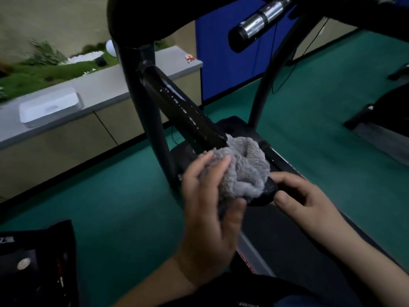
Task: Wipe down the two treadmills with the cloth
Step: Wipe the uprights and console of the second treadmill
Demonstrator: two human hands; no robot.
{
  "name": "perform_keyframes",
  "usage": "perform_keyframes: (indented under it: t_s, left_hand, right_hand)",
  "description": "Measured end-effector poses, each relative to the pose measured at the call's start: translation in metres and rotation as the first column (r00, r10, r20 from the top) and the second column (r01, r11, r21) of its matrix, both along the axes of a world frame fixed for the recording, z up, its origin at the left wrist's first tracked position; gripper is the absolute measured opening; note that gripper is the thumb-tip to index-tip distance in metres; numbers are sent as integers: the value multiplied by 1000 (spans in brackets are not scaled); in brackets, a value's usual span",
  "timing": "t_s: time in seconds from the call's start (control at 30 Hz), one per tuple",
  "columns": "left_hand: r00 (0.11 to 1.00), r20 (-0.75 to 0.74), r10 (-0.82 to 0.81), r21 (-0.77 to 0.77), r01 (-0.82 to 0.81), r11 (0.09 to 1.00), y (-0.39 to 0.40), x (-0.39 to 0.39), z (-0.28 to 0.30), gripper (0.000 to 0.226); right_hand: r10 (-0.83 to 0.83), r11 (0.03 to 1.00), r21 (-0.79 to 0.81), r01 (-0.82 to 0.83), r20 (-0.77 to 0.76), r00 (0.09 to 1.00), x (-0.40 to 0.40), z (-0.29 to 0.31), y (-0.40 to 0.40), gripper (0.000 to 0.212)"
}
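Note:
A grey fluffy cloth [243, 167] is bunched around the near end of the treadmill's black left handrail [183, 109]. My left hand [210, 207] grips the cloth from the left, thumb and fingers curled round it. My right hand [303, 196] pinches the black end of the handrail just right of the cloth. The treadmill's dark uprights [152, 134] rise on both sides, and its belt deck [309, 240] runs under my arms. A chrome grip bar [256, 23] sticks out at the top. A second machine's dark base [376, 111] shows at the far right.
A long grey counter [106, 85] stands at the left with a white tray [48, 107] and a planter of greenery [44, 69] behind it. Blue panels [221, 52] stand at the back. Green carpet [110, 207] covers the floor. A black bag [37, 262] lies at lower left.

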State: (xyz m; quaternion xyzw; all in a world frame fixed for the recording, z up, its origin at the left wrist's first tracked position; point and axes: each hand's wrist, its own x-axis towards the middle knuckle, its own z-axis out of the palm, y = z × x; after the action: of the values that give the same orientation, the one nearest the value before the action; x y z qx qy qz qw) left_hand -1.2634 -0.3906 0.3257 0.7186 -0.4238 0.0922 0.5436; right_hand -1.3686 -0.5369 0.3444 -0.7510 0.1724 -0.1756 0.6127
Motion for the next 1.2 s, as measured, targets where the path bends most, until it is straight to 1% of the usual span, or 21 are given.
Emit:
perform_keyframes:
  t_s: [0.03,0.07,0.13,0.2,0.27,0.3,0.37,0.43,0.47,0.53,0.6,0.7,0.73,0.77,0.83,0.9,0.93,0.97,1.03,1.13,1.2]
  left_hand:
    - [999,-28,-29,-10,28,1000,-7,-7,0,48]
    - [998,-42,-41,-23,40,999,-15,-10,3,46]
    - [1000,-22,-4,-15,4,1000,-33,-1,18,35]
    - [993,-52,109,30,-107,994,-51,28,28,24]
    - [967,-122,222,66,-216,974,-60,59,37,22]
    - [960,-137,244,59,-237,970,-58,65,37,21]
    - [960,-147,240,22,-240,971,-47,53,30,20]
    - [966,-163,201,-6,-205,979,-33,16,20,18]
    - [972,-151,182,-11,-186,982,-27,-1,17,18]
    - [980,-99,175,3,-176,984,-28,-2,17,20]
    - [973,-61,224,34,-222,974,-42,36,22,22]
    - [938,-79,336,75,-331,941,-56,102,33,22]
    - [934,-85,347,71,-341,937,-56,113,34,22]
    - [933,-88,350,57,-346,936,-53,112,32,23]
    - [935,-94,341,22,-341,940,-44,83,24,24]
    - [943,-118,310,-5,-313,950,-33,36,13,26]
    - [946,-123,300,-15,-304,952,-29,17,9,27]
    - [948,-109,300,-18,-304,953,-26,9,6,28]
    - [955,-30,294,9,-294,956,-30,30,11,28]
    - [961,137,240,90,-253,963,-46,94,27,28]
    - [954,174,245,121,-267,956,-52,146,28,29]
  right_hand:
    - [5,1000,24,-5,6,1000,1,1,-2,47]
    - [12,998,54,-13,8,1000,1,0,-3,52]
    - [24,994,110,-22,-21,999,2,1,-6,66]
    - [65,986,154,-57,-47,997,3,2,-7,58]
    - [111,978,185,-95,-78,991,5,5,-6,51]
    - [114,977,189,-94,-96,989,6,4,-6,49]
    - [116,973,215,-88,-122,986,8,3,-7,50]
    - [116,967,246,-74,-159,981,11,2,-6,56]
    - [113,969,237,-67,-184,976,12,2,-6,57]
    - [105,979,194,-62,-218,970,15,4,-6,56]
    - [106,980,187,-66,-216,971,17,7,-6,50]
    - [138,981,165,-100,-232,963,19,10,-7,36]
    - [138,983,154,-103,-240,961,19,11,-8,36]
    - [133,985,144,-99,-246,960,19,12,-7,41]
    - [112,988,129,-81,-257,960,19,14,-7,47]
    - [81,995,83,-61,-260,962,21,18,-4,38]
    - [51,998,33,-44,-250,967,21,21,-4,33]
    - [9,999,-30,-17,-232,973,23,22,-3,29]
    - [-74,987,-155,43,-203,976,26,26,-2,25]
    - [-116,954,-296,49,-210,971,36,37,1,21]
    - [-116,945,-327,25,-263,958,45,44,6,15]
